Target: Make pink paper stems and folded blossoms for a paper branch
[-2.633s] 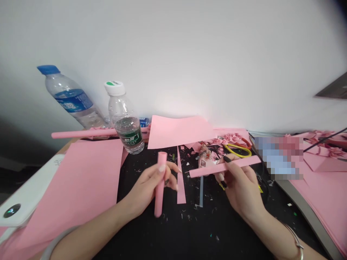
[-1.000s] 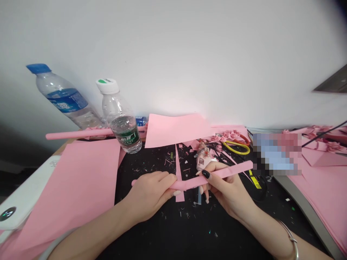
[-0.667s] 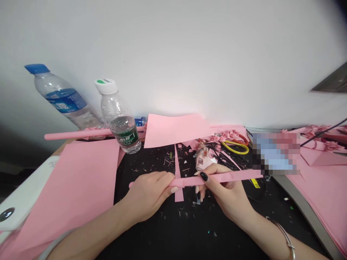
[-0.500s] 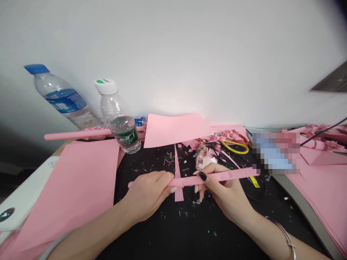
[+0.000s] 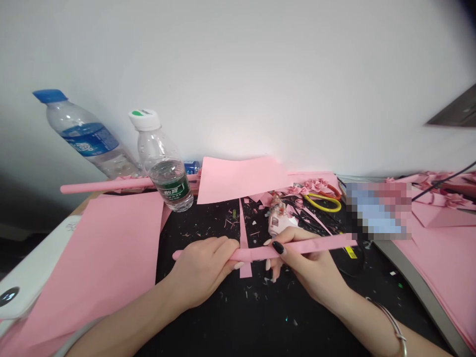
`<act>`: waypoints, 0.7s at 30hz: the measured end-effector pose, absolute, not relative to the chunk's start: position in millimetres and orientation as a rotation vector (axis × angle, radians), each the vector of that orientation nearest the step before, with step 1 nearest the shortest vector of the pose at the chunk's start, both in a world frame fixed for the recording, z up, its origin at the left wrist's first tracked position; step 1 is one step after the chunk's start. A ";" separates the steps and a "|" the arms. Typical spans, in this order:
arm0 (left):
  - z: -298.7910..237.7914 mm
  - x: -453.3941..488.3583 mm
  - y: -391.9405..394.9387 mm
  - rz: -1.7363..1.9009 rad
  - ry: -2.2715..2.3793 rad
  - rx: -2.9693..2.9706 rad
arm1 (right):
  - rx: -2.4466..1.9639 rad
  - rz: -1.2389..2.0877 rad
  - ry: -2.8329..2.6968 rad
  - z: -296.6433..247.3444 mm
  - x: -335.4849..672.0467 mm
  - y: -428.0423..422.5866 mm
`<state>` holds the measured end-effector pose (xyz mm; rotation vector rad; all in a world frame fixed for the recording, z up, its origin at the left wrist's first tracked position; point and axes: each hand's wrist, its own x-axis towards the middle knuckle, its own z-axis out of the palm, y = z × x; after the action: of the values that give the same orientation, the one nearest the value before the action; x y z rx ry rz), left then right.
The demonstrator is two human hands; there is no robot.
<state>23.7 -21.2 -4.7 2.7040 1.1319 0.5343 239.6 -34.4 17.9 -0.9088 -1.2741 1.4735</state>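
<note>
Swung level since earlier, the pink tube (image 5: 241, 255) fills the curled left hand (image 5: 204, 265); the right hand (image 5: 303, 260) pinches a strip (image 5: 322, 244) beside it, apparently winding, needing tension next

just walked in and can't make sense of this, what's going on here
A person's left grip is closed over a pink tube, one end poking out to its left. The right grip pinches a pink strip, which meets the tube just beside the left grip; whether the two are stuck together can't be told. A second strip lies on the black table below. A big pink sheet lies at the left.
</note>
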 end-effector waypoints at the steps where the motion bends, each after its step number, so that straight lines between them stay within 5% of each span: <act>1: -4.6 23.9 -21.1 0.534 1.130 2.717 | -0.906 1.533 -1.215 17.5 239.4 -33.6; 8: -3.5 22.6 -21.1 0.554 1.180 2.712 | -0.989 1.286 -1.452 18.9 240.7 -39.3; 21: -3.9 22.9 -20.6 0.558 1.124 2.698 | -0.943 1.406 -1.467 20.0 241.3 -36.6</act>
<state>22.9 -20.6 -3.9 2.6976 1.1236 0.5578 241.3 -36.6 20.0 -0.9432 -1.4672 1.4060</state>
